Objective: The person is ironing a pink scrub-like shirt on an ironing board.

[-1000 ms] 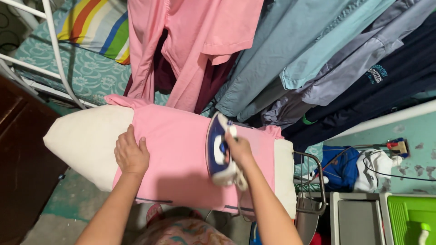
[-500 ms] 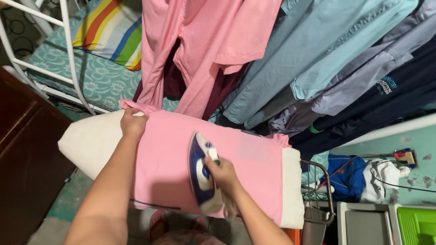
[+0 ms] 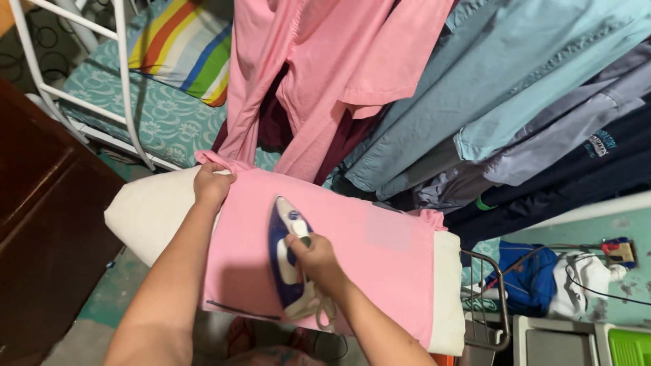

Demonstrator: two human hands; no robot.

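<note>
A pink garment (image 3: 380, 254) lies spread over a cream-covered ironing board (image 3: 146, 210). My right hand (image 3: 315, 261) grips the handle of a blue and white iron (image 3: 285, 254), which rests flat on the garment near its left half. At the board's far edge, my left hand (image 3: 211, 186) pinches the garment's far left corner and holds it taut. The iron's cord trails down past my right wrist toward the board's near edge.
Hanging clothes fill the back: a pink shirt (image 3: 319, 74), a maroon one, light blue, grey and navy ones (image 3: 542, 88). A white bed frame (image 3: 129, 102) with a striped pillow (image 3: 183, 47) stands at left, above a dark wooden cabinet (image 3: 41, 224). A wire rack (image 3: 491, 298) and bins sit at right.
The iron has slid left across the pink garment. My left hand moved from flat on the cloth to gripping its far left corner. The view shifted slightly.
</note>
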